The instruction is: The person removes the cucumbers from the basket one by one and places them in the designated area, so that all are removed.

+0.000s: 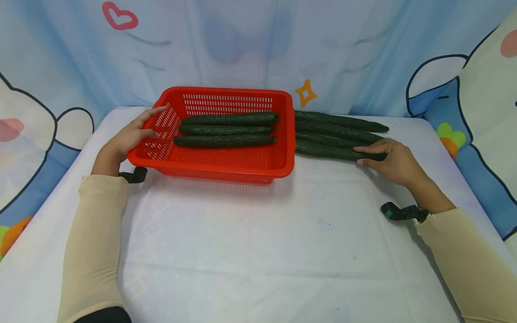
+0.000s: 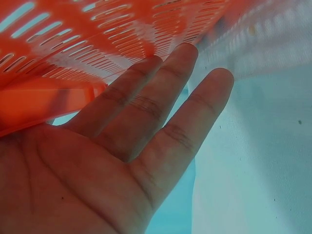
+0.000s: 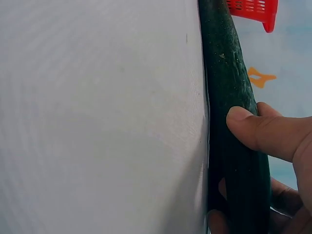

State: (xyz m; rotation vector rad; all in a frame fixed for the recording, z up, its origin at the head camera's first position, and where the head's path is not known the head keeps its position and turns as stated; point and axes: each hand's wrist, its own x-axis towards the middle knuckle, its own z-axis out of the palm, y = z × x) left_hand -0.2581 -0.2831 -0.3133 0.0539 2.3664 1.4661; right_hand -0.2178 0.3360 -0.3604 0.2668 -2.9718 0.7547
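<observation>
my left hand (image 1: pixel 126 140) grips the left rim of the red basket (image 1: pixel 218 167); only the left wrist view shows three fingers (image 2: pixel 151 105) stretched outside it. only the head view shows three cucumbers (image 1: pixel 225 130) lying inside. my right hand (image 1: pixel 392 162) pinches the end of the front cucumber (image 1: pixel 329 150), right of the basket, beside other cucumbers (image 1: pixel 335 128) on the bench (image 1: pixel 258 251); whether that end is lifted, i can't quite tell.

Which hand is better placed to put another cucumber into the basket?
Probably the right hand: it pinches the front cucumber outside the red plastic basket, while the left hand touches the basket's opposite end.
</observation>
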